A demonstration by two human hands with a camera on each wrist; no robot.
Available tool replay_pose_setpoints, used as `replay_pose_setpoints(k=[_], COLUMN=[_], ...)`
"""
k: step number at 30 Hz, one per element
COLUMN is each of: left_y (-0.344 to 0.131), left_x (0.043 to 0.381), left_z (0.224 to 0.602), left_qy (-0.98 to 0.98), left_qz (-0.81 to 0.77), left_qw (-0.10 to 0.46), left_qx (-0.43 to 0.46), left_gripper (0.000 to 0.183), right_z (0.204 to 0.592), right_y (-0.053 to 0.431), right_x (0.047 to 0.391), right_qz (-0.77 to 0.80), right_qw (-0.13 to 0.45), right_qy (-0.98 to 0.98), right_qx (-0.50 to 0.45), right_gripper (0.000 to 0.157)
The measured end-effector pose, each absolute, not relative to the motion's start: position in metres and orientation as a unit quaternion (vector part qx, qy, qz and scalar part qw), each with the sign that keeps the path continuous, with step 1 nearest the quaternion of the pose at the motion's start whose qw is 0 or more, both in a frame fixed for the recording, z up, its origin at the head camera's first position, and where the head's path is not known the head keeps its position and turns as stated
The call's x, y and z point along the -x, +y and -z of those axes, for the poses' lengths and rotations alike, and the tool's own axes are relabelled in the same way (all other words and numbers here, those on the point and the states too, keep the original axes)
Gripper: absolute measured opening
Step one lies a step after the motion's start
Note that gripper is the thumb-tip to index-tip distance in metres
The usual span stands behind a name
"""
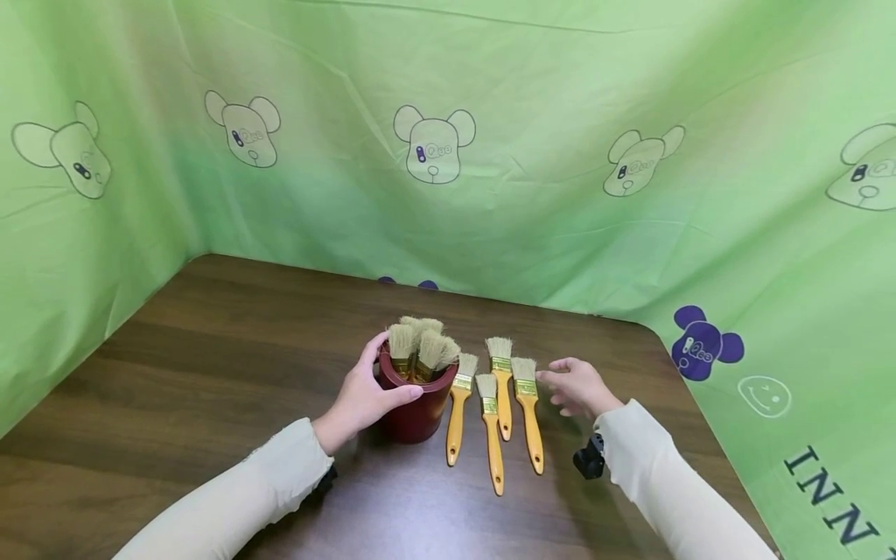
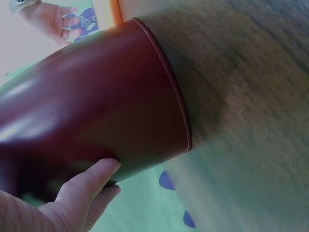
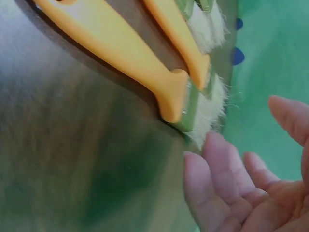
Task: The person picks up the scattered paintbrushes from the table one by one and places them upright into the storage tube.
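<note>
My left hand (image 1: 360,398) grips a dark red round holder (image 1: 413,421) by its rim and side, thumb at the front. Several paintbrushes (image 1: 428,350) stand in it, bristles up. In the left wrist view, its smooth wall (image 2: 96,96) rises from the table, fingers curled against it. To the right, more paintbrushes with orange handles lie on the table, bristles pointing away. My right hand (image 1: 575,386) is beside the rightmost paintbrush (image 1: 530,424), holding nothing. In the right wrist view, its loosely bent fingertips (image 3: 197,169) are close to that brush's pale bristles (image 3: 210,108).
Between the holder and the rightmost brush lie three other paintbrushes: one by the holder (image 1: 456,424), a narrow one (image 1: 494,447) nearer me, and one farther back (image 1: 504,397). A brown wooden table (image 1: 231,373) bears everything. Green printed cloth (image 1: 525,218) hangs behind and at both sides.
</note>
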State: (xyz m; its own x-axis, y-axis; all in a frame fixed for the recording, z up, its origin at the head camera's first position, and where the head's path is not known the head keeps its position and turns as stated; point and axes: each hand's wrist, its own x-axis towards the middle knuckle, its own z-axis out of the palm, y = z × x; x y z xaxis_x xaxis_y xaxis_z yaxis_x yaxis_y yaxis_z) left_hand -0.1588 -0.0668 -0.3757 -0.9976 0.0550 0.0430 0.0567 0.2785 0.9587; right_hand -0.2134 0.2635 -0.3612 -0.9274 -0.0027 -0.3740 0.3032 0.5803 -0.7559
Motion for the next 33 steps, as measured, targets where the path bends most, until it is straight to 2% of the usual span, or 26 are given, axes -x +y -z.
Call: replay_pose_setpoints(k=[6, 24, 33], left_y=[-0.067, -0.067, -0.067], left_x=[0.159, 0.16, 0.159], left_z=[0.376, 0.377, 0.375], left_qy=[-0.799, -0.8, -0.8], left_qz=[0.6, 0.6, 0.599], left_qw=[-0.007, -0.008, -0.012], left_qx=[0.036, 0.032, 0.027], left_gripper=[0.092, 0.093, 0.093], right_z=[0.378, 0.403, 0.398], right_y=[0.26, 0.249, 0.266], right_x=[0.208, 0.213, 0.206], right_qz=[0.44, 0.407, 0.39], right_qw=[0.21, 0.204, 0.229], right_qy=[0.867, 0.881, 0.886], right_qx=[-0.102, -0.127, -0.104], right_gripper=[0.059, 0.064, 0.065])
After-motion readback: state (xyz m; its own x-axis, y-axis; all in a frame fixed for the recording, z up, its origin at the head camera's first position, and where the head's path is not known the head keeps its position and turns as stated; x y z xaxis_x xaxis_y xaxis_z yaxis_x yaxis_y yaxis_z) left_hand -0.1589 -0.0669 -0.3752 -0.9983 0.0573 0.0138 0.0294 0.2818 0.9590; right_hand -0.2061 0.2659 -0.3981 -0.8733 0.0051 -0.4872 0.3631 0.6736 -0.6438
